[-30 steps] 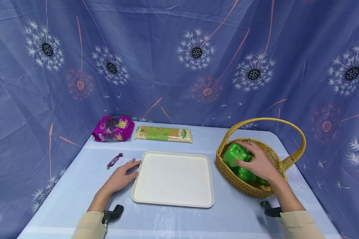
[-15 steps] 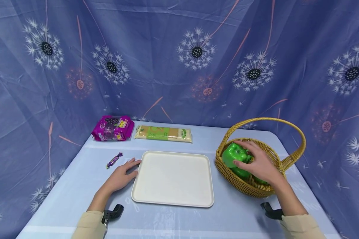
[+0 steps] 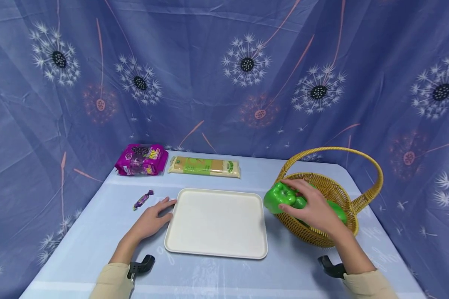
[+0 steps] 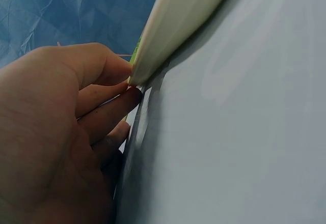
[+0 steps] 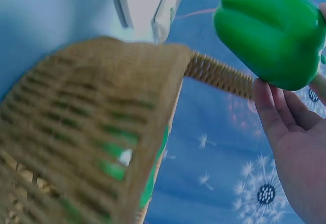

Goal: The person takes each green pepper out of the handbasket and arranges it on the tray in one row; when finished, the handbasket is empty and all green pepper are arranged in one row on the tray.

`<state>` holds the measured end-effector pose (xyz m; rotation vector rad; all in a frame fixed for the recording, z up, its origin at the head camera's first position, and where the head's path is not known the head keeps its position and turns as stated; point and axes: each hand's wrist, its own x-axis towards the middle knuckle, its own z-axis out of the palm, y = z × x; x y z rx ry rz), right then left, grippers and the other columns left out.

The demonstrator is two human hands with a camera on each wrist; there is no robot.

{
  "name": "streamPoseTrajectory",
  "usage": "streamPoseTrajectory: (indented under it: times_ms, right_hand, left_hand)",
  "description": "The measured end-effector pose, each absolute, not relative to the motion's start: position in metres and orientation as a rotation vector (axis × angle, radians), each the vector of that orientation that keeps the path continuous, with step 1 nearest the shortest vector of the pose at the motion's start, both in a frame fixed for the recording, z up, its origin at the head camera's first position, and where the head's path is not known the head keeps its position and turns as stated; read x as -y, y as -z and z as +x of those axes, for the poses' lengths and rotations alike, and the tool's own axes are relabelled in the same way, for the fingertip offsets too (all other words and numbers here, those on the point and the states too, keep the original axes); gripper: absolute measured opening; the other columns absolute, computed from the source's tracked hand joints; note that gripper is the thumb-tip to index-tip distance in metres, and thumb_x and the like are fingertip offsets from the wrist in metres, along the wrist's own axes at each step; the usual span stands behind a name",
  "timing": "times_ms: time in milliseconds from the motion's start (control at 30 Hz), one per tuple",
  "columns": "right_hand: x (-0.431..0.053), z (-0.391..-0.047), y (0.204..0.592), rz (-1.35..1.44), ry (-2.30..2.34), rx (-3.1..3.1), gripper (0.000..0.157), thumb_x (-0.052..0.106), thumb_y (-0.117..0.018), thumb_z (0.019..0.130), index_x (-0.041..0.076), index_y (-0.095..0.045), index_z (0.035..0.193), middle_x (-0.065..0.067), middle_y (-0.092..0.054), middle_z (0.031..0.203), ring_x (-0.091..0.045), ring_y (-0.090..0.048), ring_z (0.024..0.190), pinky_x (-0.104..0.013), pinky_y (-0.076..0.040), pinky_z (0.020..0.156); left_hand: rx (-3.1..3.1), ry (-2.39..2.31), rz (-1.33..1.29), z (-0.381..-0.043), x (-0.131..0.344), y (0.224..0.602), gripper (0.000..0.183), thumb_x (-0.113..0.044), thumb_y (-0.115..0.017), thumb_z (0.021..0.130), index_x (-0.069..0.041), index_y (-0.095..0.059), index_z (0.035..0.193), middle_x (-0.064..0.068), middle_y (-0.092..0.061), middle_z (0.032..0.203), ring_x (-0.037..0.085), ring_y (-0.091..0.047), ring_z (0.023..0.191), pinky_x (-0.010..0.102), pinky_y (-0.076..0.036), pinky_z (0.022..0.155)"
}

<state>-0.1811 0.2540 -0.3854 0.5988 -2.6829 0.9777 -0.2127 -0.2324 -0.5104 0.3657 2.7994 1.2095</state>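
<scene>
My right hand grips a glossy green bell pepper between thumb and fingers. In the right wrist view the pepper is raised above the rim of the wicker basket. From the head it overlaps the left rim of the basket, right of the white tray. More green peppers lie inside the basket, partly hidden by the hand. My left hand rests on the table, its outstretched fingers touching the left edge of the tray. The left wrist view has those fingertips right at the rim.
A purple snack bag stands at the back left, beside a long pack of noodles. One small purple wrapped candy lies left of the tray. The basket's tall handle arches overhead. A blue dandelion-patterned curtain encloses the table.
My right hand has lifted the bell pepper and carried it left, to over the basket's left rim, uncovering other peppers inside. My left hand has stayed at the tray's edge.
</scene>
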Motion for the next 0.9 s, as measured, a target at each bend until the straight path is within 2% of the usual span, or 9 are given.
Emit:
streamPoseTrajectory:
  times_ms: [200, 400, 700, 900]
  right_hand:
    - [-0.232, -0.186, 0.391, 0.647, -0.936, 2.678, 0.070, 0.053, -0.075, 0.077, 0.035, -0.048, 0.139, 0.007, -0.051, 0.128, -0.015, -0.052, 0.105, -0.045, -0.052, 0.079]
    - [-0.207, -0.196, 0.396, 0.717, -0.924, 2.665, 0.070, 0.056, -0.073, 0.078, 0.035, -0.047, 0.140, 0.007, -0.052, 0.128, -0.016, -0.051, 0.111, -0.045, -0.051, 0.082]
    - [-0.171, -0.218, 0.410, 0.689, -0.953, 2.689, 0.071, 0.056, -0.074, 0.076, 0.026, -0.053, 0.137, 0.005, -0.055, 0.122, -0.012, -0.052, 0.097, -0.033, -0.050, 0.077]
    - [-0.152, -0.232, 0.414, 0.725, -0.964, 2.702, 0.071, 0.051, -0.077, 0.075, 0.025, -0.053, 0.137, 0.004, -0.055, 0.121, -0.014, -0.053, 0.102, -0.038, -0.052, 0.080]
  left_hand:
    - [-2.805, -1.194, 0.363, -0.213, 0.234, 0.510, 0.048, -0.024, -0.059, 0.095, -0.016, -0.050, 0.141, 0.017, -0.034, 0.151, 0.040, -0.027, 0.138, 0.060, -0.022, 0.109]
    - [-2.806, -1.208, 0.376, -0.213, 0.233, 0.511, 0.048, -0.024, -0.060, 0.095, -0.016, -0.051, 0.141, 0.017, -0.034, 0.151, 0.040, -0.028, 0.138, 0.060, -0.022, 0.109]
    - [-2.800, -1.201, 0.354, -0.213, 0.232, 0.511, 0.048, -0.024, -0.059, 0.095, -0.017, -0.050, 0.141, 0.016, -0.033, 0.151, 0.040, -0.026, 0.139, 0.059, -0.021, 0.110]
    - [-2.798, -1.202, 0.351, -0.212, 0.232, 0.510, 0.048, -0.025, -0.058, 0.095, -0.018, -0.050, 0.142, 0.016, -0.033, 0.152, 0.040, -0.025, 0.139, 0.060, -0.020, 0.109]
